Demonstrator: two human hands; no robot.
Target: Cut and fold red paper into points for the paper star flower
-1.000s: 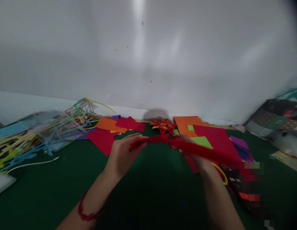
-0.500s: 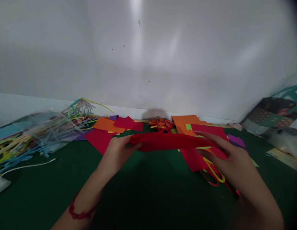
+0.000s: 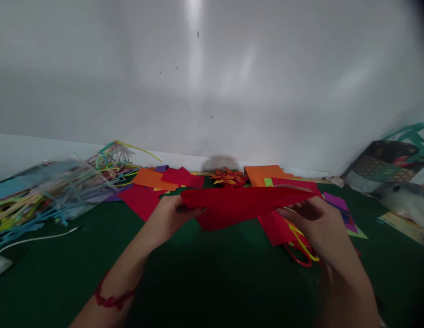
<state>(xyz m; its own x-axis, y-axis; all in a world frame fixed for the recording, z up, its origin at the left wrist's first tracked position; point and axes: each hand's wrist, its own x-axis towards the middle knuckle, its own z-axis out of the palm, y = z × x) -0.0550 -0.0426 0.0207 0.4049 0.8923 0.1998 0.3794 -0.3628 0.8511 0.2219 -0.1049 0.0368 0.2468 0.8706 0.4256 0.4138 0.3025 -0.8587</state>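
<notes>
A sheet of red paper (image 3: 228, 207) is held up over the green tabletop, its near edge drooping to a point. My left hand (image 3: 169, 218) pinches its left end between thumb and fingers. At the right end my right hand (image 3: 309, 218) grips the sheet, thumb below and fingers above. Scissors with yellow and red handles (image 3: 300, 248) lie beside and partly behind my right hand. Behind the held sheet stands a spiky orange and red folded-paper piece (image 3: 228, 176).
Red paper (image 3: 141, 199) and orange sheets (image 3: 264, 174) lie toward the white wall. On the left are colourful pipe cleaners (image 3: 37, 205) with clear plastic, plus a white cable (image 3: 37, 238). Purple paper (image 3: 336, 201) and a patterned bag (image 3: 391, 159) sit at the right.
My right hand has moved left and closed on the right end of the red paper. The sheet has tilted, showing more of its face. My left hand keeps its hold.
</notes>
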